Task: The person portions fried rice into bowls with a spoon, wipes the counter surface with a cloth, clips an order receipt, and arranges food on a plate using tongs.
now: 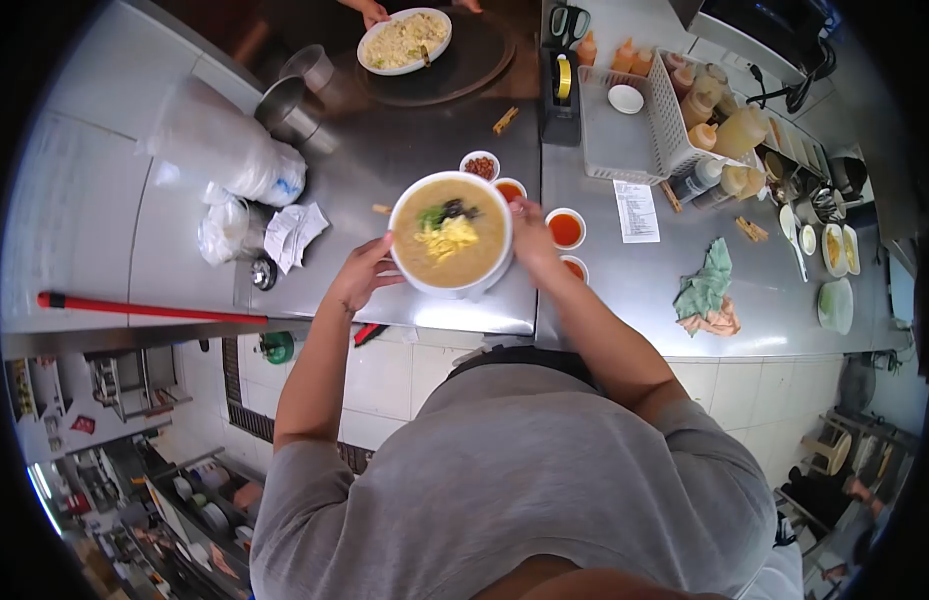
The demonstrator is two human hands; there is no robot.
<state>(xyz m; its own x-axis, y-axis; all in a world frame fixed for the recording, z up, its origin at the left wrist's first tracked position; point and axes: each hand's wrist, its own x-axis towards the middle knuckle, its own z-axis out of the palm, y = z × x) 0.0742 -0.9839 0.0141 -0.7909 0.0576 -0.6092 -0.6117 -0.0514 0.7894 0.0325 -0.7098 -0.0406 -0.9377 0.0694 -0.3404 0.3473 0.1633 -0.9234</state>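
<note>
Left hand (359,276), right hand (530,238): both are clamping a full bowl (440,291)
Sauce cups (566,246) are crowding the right fingers (516,209); a bump could be spilling soup (416,257).

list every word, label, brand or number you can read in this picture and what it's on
None can be read for certain.
Receipt: lines of print, too small to read.
Loose papers by the plastic bags: faint marks, too blurred to read.
Plastic bags: a blue mark, too blurred to tell whether it is lettering.
Bowl between the left hand and right hand: no lettering shows.
</note>
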